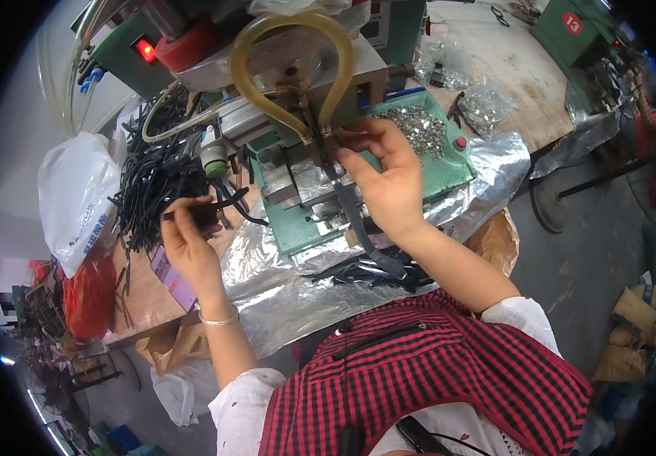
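Hands half-curled: left hand [193, 242] pinches dark strip [230, 200]; right hand [393, 182] meets black strap [351, 210], grip unclear.

Grey floor [586, 262] spreads down the right of the frame, with brown sacks [623, 353] piled near the right edge. A pale wooden counter [533, 87] reaches into the upper right. White strip lights [36, 403] glow at the lower left.
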The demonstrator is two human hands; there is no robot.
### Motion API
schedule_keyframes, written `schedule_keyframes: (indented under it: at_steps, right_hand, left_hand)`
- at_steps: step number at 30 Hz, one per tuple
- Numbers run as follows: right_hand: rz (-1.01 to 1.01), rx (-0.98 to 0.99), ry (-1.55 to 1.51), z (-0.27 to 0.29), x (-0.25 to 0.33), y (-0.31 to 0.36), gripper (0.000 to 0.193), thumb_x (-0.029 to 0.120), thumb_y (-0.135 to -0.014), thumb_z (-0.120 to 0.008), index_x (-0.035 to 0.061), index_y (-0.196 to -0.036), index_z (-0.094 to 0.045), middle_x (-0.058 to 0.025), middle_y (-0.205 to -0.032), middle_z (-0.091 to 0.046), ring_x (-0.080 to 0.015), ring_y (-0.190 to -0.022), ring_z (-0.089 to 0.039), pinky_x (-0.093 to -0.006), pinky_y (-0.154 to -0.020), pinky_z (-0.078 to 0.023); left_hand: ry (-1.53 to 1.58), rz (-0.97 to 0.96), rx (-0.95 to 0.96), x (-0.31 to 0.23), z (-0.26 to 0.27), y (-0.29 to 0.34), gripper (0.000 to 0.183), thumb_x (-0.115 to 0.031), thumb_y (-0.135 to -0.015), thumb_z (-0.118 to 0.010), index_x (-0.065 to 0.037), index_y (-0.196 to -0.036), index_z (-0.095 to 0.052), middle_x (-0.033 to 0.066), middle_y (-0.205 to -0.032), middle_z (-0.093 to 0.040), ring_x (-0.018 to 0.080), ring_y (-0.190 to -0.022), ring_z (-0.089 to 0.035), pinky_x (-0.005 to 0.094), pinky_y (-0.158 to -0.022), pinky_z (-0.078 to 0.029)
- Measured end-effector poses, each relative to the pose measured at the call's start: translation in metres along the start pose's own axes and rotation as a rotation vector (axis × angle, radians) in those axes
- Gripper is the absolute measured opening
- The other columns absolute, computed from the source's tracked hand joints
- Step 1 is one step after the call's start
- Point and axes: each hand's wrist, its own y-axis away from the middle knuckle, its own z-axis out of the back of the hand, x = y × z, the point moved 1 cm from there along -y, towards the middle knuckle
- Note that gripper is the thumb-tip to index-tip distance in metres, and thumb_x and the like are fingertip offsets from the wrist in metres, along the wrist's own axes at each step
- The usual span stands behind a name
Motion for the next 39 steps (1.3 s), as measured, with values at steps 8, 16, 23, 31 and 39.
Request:
schedule_keyframes:
  at_steps: [8,16,23,31,39]
  right_hand:
    - [-0.021,0.059,-0.058,-0.011,0.031,0.006,0.046,-0.002,-0.089,-0.072,-0.0028,-0.133,-0.055,-0.0132,-0.122,-0.070,-0.0165,-0.105,-0.070,-0.0301,-0.094,-0.054]
    - [-0.116,0.077,0.561,0.093,0.015,-0.001,0.027,0.006,-0.092,-0.066,0.0017,-0.118,-0.072,-0.0140,-0.120,-0.075,-0.0258,-0.115,-0.071,-0.0353,-0.097,-0.054]
    - [-0.164,0.089,0.679,0.134,-0.021,0.015,0.025,0.004,-0.093,-0.064,0.0034,-0.117,-0.072,-0.0125,-0.112,-0.077,-0.0248,-0.103,-0.074,-0.0350,-0.093,-0.055]
    - [0.054,-0.154,0.481,0.146,-0.014,-0.038,0.026,0.006,-0.096,-0.066,0.0028,-0.122,-0.068,-0.0093,-0.105,-0.075,-0.0145,-0.094,-0.069,-0.0302,-0.085,-0.054]
    - [-0.138,0.100,0.964,0.147,-0.023,-0.001,0.016,0.012,-0.084,-0.075,0.0035,-0.097,-0.075,-0.0149,-0.096,-0.072,-0.0319,-0.093,-0.069,-0.0423,-0.084,-0.054]
  left_hand:
    - [0.382,0.232,0.289,-0.098,-0.021,0.023,0.028,-0.016,-0.101,-0.067,0.002,-0.120,-0.058,0.0079,-0.096,-0.060,0.0098,-0.073,-0.052,0.0220,-0.065,-0.044]
    - [0.686,1.005,0.853,-0.116,-0.101,0.050,0.035,-0.034,-0.112,-0.044,-0.003,-0.110,-0.058,0.0165,-0.079,-0.074,0.0148,-0.043,-0.059,0.0211,-0.034,-0.037]
    - [0.810,1.024,0.697,-0.086,-0.113,0.057,0.032,-0.033,-0.111,-0.048,-0.004,-0.106,-0.061,0.0122,-0.073,-0.072,0.0125,-0.040,-0.055,0.0207,-0.033,-0.037]
    - [0.754,0.973,0.690,-0.096,-0.120,0.064,0.033,-0.034,-0.111,-0.047,-0.004,-0.106,-0.061,0.0119,-0.073,-0.072,0.0126,-0.039,-0.056,0.0207,-0.032,-0.037]
    - [0.750,0.974,0.664,-0.097,-0.120,0.062,0.033,-0.033,-0.110,-0.048,-0.004,-0.105,-0.061,0.0125,-0.072,-0.071,0.0136,-0.038,-0.054,0.0211,-0.032,-0.036]
